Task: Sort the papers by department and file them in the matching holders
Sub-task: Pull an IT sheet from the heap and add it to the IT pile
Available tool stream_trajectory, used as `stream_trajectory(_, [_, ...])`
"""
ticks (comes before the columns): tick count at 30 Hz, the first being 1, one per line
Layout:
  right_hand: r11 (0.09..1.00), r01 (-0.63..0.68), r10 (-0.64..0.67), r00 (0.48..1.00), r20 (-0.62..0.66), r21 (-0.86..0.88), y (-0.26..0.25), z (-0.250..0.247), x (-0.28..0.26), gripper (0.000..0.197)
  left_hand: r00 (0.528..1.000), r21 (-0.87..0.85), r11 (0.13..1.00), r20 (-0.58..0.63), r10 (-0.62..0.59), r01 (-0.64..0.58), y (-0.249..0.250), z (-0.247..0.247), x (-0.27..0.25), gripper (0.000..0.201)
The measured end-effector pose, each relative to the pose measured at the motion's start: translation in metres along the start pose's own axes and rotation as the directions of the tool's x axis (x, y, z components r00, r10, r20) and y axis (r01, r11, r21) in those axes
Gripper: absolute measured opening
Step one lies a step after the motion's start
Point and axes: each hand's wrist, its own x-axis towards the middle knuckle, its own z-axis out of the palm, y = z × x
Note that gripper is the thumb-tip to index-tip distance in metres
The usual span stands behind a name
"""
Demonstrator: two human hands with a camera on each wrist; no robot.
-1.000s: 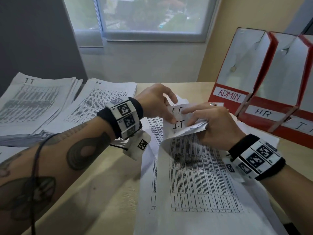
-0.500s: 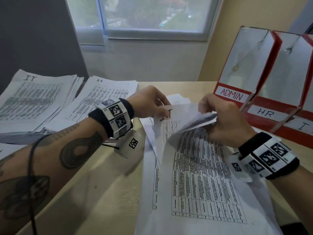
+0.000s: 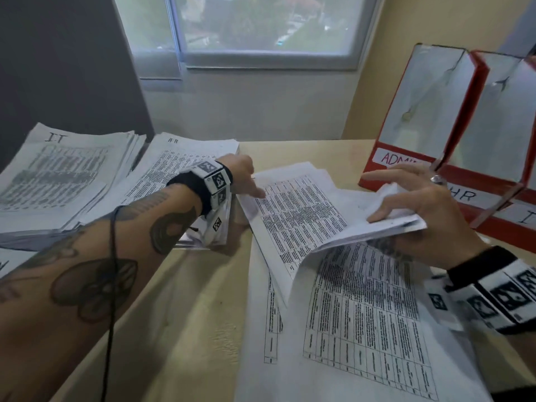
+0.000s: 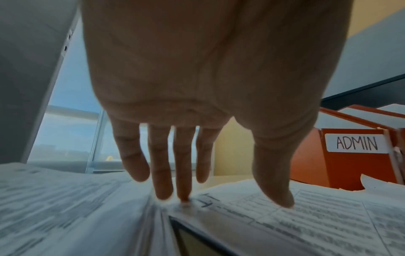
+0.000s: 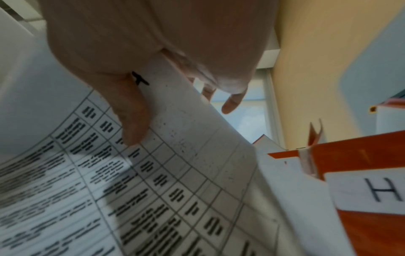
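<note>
A loose stack of printed table sheets [image 3: 362, 329] lies in front of me. My right hand [image 3: 406, 204] pinches the far edge of a few lifted sheets [image 3: 301, 216], which curl up off the stack. In the right wrist view its thumb [image 5: 131, 121] presses the printed side of the sheets [image 5: 175, 173]. My left hand [image 3: 249, 184] reaches to the lifted sheets' left corner. Its straight fingers [image 4: 183, 173] touch the paper beside a handwritten "IT" mark [image 4: 208, 201]. Three red holders stand at the right: ADMIN [image 3: 420, 111], HR [image 3: 493, 126] and IT [image 3: 525, 216].
Two sorted piles lie at the left: a thick one marked IT [image 3: 58, 175] and one marked HR [image 3: 179, 169]. The wooden desk [image 3: 188, 314] shows between my arms. A window and wall close the far side.
Both hands were pinching the IT corner of the top sheets. The right hand has lifted them up and to the right; the left hand let go and now touches the corner with straight fingers.
</note>
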Motion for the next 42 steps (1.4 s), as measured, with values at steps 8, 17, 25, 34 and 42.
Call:
stream_trajectory(8, [1.000, -0.010, 0.010, 1.000, -0.008, 0.014, -0.005, -0.011, -0.015, 0.025, 0.996, 0.043, 0.999, 0.085, -0.012, 0.009, 0.011, 0.003, 0.015, 0.103])
stream_trajectory(17, [1.000, -0.003, 0.004, 0.999, -0.042, 0.011, -0.004, -0.010, -0.022, 0.022, 0.965, -0.089, 0.996, -0.262, -0.019, -0.004, 0.014, -0.020, 0.016, 0.038])
stream_trajectory(25, [0.998, -0.007, 0.006, 1.000, 0.024, 0.055, -0.014, 0.001, -0.012, 0.022, 0.977, -0.142, 0.981, -0.186, 0.107, -0.135, 0.024, -0.021, 0.004, 0.011])
stream_trajectory(34, [0.999, -0.015, 0.012, 0.998, 0.059, 0.046, -0.021, 0.005, -0.001, 0.015, 0.914, -0.054, 0.985, -0.383, 0.130, -0.163, 0.049, -0.041, -0.016, 0.037])
stream_trajectory(42, [0.995, 0.006, 0.004, 0.995, 0.099, -0.104, -0.028, 0.006, 0.038, 0.024, 0.810, -0.162, 0.795, -0.169, 0.562, -0.585, 0.080, -0.065, -0.055, 0.005])
